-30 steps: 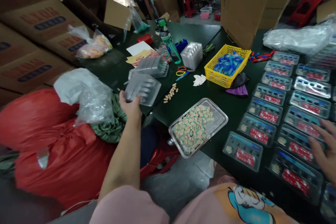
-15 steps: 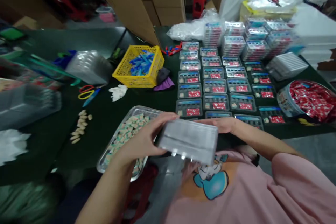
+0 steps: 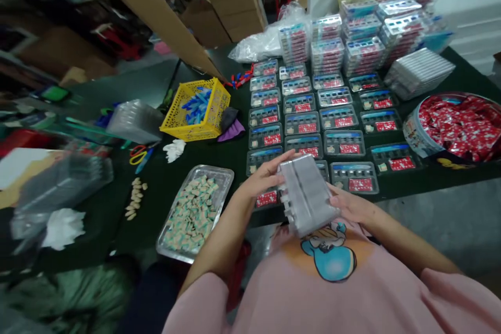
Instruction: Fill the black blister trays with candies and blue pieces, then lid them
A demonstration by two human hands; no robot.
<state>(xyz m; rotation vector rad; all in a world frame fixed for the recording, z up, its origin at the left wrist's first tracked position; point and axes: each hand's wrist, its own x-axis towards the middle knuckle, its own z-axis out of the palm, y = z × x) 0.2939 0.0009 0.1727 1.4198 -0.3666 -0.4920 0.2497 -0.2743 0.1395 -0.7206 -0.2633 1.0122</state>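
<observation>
Between my two hands I hold a stack of clear plastic trays (image 3: 309, 195), tilted, just above the near edge of the table. My left hand (image 3: 263, 178) grips its left side, with the thumb and fingers at the upper edge. The right side is held by my right hand (image 3: 350, 204), thumb against the trays. Beyond and below them lie rows of filled trays (image 3: 343, 143), each with a blue stick-like item, a red packet and a small pale piece. To the left sits a clear tray of small beige-and-green pieces (image 3: 191, 214).
A round tub of red packets (image 3: 462, 128) stands at the right, near another tray stack (image 3: 420, 73). Filled trays are piled high (image 3: 326, 44) at the back. Leftward are a yellow basket of blue items (image 3: 195, 107), scissors (image 3: 139, 155) and crumpled tissue (image 3: 174, 150).
The tray stack has turned in my hands, from lying sideways to a steeper tilt, and shifted right. Both hands have moved with it. The camera view has swung too.
</observation>
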